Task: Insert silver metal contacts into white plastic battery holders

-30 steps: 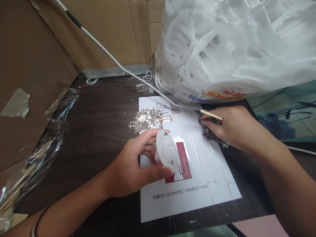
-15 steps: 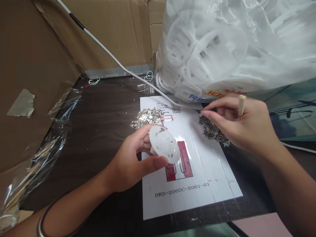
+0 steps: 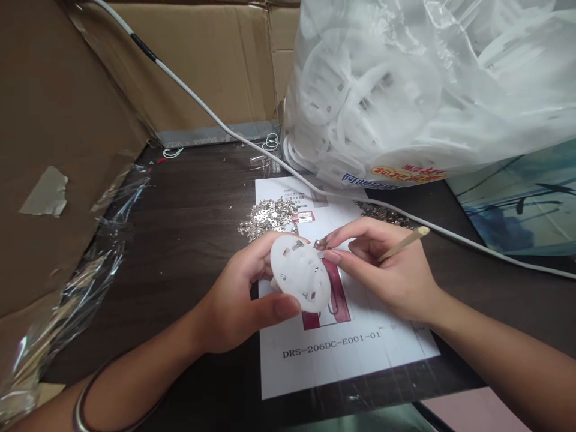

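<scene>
My left hand (image 3: 234,294) grips a white plastic disc (image 3: 299,273) by its edge, tilted toward me, thumb at the lower rim. Slots and a few small metal bits show on the disc's face. Beside its upper right edge, my right hand (image 3: 391,258) pinches a small metal piece (image 3: 320,243) between thumb and index finger. A thin wooden stick (image 3: 407,241) is tucked in the same hand, its end pointing up and right. Behind the disc lies a heap of small silvery metal parts (image 3: 270,216). A darker heap of metal parts (image 3: 384,213) is partly hidden behind my right hand.
A printed sheet (image 3: 315,372) lies under my hands on the dark table (image 3: 189,240). A large clear bag (image 3: 391,108) of white discs fills the back right. A white cable (image 3: 216,117) crosses the table before the bag. Cardboard walls (image 3: 216,66) stand behind and left.
My right hand has come left and down from the darker heap to the disc's edge, with a small metal piece in its fingertips. The disc has turned slightly more toward me.
</scene>
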Demonstrator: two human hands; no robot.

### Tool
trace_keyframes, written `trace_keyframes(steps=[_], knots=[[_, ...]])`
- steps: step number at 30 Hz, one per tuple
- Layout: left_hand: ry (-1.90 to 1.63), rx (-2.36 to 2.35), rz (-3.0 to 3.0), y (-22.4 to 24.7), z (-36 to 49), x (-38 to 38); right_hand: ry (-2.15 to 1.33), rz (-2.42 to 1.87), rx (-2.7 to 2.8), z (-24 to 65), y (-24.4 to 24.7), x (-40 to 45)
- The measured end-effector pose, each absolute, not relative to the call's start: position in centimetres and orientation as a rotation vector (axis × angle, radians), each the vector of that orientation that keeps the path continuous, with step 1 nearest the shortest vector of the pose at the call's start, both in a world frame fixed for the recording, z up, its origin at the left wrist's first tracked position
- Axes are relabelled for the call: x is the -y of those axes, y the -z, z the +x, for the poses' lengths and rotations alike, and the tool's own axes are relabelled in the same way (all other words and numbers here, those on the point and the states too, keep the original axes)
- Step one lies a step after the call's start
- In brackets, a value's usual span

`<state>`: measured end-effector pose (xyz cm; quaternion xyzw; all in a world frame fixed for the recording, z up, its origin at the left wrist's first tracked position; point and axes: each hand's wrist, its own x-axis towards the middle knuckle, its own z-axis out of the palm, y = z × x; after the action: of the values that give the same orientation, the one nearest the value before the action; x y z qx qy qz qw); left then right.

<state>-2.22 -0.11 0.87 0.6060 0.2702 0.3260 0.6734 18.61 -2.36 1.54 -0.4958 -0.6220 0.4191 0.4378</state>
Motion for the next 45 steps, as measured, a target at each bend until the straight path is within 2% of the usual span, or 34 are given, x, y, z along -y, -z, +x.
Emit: trace_keyframes(steps=[8,15,22,28,32,37,45], knots=[[-0.771,-0.664,1.429,-0.6,-2.6,0.2,-0.824,-1.213,1.643,18.7,-1.9,2.2],[-0.748,-0.589,1.423,-0.4,-2.8,0.3,-0.811,-1.263,1.578,18.8,-1.6,2.1],[-0.748,-0.655,1.391,-0.4,-2.7,0.5,-0.805,-0.974,1.785,19.1,-1.8,2.0],[-0.682,-0.602,1.369,-0.5,-2.7,0.4,-1.034,-0.966,1.766,18.9,-1.6,2.1],[-0.689,-0.623,1.456,-0.7,-2.5,0.3,-1.364,-1.096,1.482,18.4,-1.6,2.3],[-0.773,-0.623,1.556,-0.8,-2.4,0.4,-1.581,-1.169,1.327,18.4,-1.8,2.4],[-0.806,-0.594,1.558,-0.8,-2.1,0.4,-1.647,-1.163,1.302,18.1,-1.6,2.5]])
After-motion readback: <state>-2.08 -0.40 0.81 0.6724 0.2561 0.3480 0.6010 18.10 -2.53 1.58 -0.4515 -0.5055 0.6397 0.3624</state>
